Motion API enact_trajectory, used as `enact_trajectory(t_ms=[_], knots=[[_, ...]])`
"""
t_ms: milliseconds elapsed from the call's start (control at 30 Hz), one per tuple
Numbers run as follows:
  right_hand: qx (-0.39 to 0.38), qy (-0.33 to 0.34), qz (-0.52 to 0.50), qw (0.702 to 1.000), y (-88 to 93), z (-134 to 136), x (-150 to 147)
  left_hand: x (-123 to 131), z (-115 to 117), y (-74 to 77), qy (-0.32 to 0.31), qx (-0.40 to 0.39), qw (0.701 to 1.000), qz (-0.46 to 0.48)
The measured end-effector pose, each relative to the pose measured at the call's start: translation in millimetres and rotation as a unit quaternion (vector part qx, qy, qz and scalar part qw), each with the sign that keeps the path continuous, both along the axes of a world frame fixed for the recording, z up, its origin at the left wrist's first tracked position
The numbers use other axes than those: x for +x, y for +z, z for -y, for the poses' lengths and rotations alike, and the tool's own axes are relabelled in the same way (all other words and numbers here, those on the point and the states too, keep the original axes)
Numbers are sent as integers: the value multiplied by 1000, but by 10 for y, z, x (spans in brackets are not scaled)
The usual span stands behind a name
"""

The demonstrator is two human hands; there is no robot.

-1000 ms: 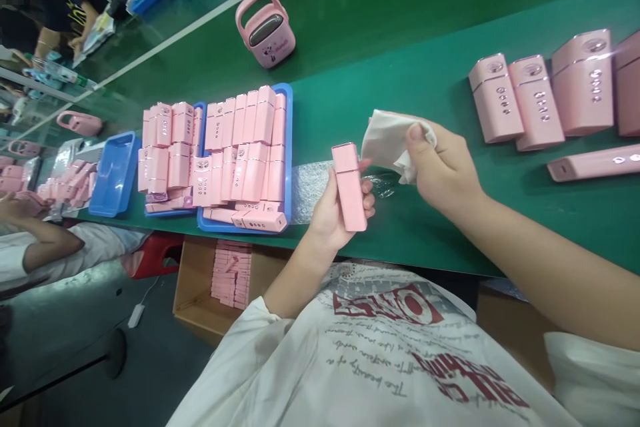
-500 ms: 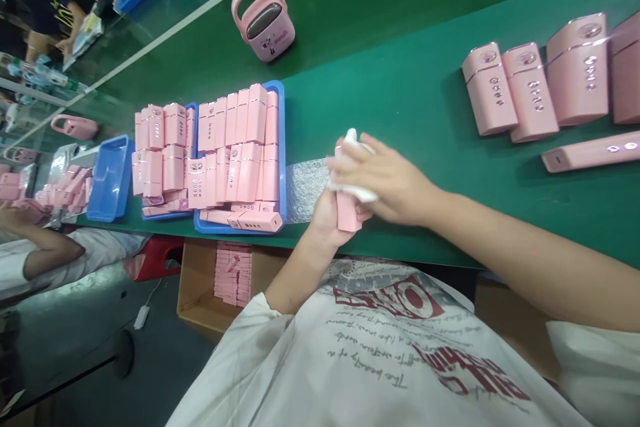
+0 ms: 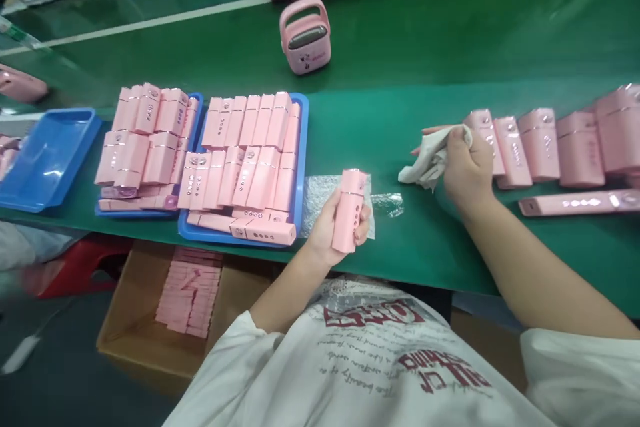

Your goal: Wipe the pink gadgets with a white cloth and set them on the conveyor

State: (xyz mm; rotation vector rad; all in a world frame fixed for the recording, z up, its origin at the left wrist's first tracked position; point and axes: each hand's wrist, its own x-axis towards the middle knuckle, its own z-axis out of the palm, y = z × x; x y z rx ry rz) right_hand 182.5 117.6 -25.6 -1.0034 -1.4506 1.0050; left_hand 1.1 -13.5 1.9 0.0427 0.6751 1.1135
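A pink rectangular device with a silver band and a row of small buttons stands nearly upright in my left hand, whose fingers wrap round it. Beneath that hand lies a sheet of bubble wrap on the green table. My right hand is off to the right, closed on a crumpled white cloth. Just beyond it is a row of like pink devices, partly hidden by the hand. One more pink device lies flat in front of the row.
Two blue trays heaped with pink devices stand to the left, and another blue tray is farther left. A pink handled case sits behind. Under the table edge, a cardboard box holds more pink pieces.
My right hand has lifted the cloth off the device and moved right, towards the row. My left hand still grips the device. The view has turned.
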Motion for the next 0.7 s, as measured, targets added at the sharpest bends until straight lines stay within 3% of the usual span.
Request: enact_trajectory(t_ms=[133, 233, 300, 400, 467, 600, 700], knots=[[-4, -32, 86, 996, 81, -381, -244, 4, 31, -140, 29, -49, 998, -15], [75, -20, 206, 976, 302, -918, -616, 36, 68, -195, 38, -45, 997, -42], [150, -11, 317, 936, 515, -1312, -965, 50, 99, -211, 42, -31, 997, -59], [210, 14, 522, 827, 843, -1803, -1546, 59, 137, -226, 61, -27, 995, -75], [222, 35, 595, 772, 1001, -2017, -1898, 58, 150, -240, 77, -33, 994, -75], [213, 60, 645, 732, 1079, -2208, -2366, 34, 145, -275, 110, -20, 992, -59], [187, 56, 683, 704, 1045, -2215, -2439, 7, 137, -269, 123, -8, 991, -52]])
